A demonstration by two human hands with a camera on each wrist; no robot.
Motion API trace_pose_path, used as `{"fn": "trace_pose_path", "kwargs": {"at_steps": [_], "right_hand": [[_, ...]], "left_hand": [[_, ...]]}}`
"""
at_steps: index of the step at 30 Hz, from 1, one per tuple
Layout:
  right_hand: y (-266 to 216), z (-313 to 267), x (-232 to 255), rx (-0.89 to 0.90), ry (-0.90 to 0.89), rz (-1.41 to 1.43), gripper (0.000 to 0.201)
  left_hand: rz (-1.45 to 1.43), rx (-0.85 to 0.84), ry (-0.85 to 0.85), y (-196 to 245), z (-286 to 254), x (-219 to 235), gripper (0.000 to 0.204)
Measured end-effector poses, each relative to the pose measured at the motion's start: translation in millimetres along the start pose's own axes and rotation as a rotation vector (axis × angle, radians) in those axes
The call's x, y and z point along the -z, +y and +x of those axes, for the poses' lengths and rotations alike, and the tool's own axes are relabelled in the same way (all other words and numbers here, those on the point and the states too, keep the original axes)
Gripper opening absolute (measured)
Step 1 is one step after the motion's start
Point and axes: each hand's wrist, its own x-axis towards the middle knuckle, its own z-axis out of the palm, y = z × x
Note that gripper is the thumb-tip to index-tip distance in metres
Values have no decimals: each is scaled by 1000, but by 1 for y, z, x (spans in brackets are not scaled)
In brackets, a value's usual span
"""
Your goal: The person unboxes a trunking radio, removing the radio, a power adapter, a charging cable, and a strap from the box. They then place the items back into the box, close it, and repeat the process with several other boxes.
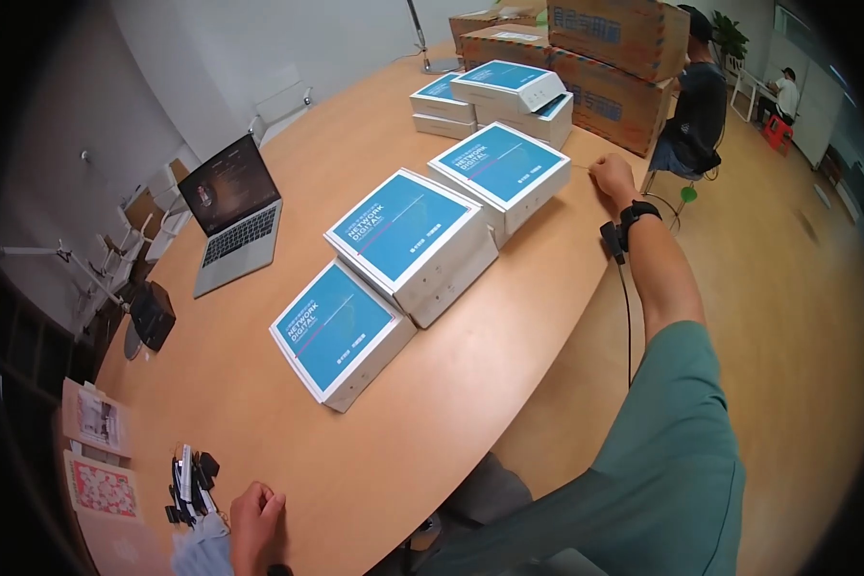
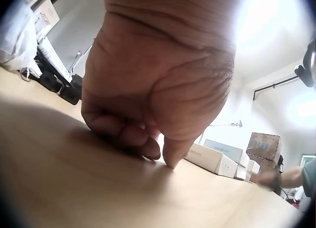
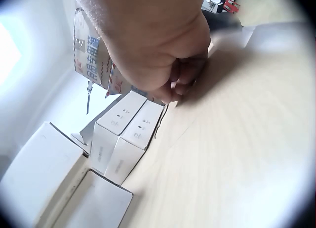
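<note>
My left hand (image 1: 257,523) rests on the table at the near left, fingers loosely curled and holding nothing. Beside it lies a small heap of black and white cables and plugs (image 1: 190,485). In the left wrist view, the fingertips (image 2: 148,148) touch the wood. My right hand (image 1: 612,178) rests near the table's right edge with loosely bent fingers, also holding nothing. To its left stand white boxes with blue tops: a near one (image 1: 341,331), a middle one (image 1: 408,230) and a farther one (image 1: 501,165). The right wrist view shows white box sides (image 3: 129,126) beyond the right hand.
More blue-topped boxes (image 1: 509,86) are stacked at the back, by large brown cartons (image 1: 610,86). An open laptop (image 1: 235,216) stands at the left. Printed cards (image 1: 104,485) lie at the near left. A person (image 1: 693,115) sits beyond the cartons.
</note>
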Motion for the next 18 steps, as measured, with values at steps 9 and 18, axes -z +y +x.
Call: {"fn": "trace_pose_path", "kwargs": {"at_steps": [9,18], "right_hand": [[6,-2,-17,142,123,126,40],[-1,28,-21,279,-154,-188,46]], "left_hand": [[-8,86,22,-15,2,-11,22],[41,23,-3,3,-1,-4,23]]}}
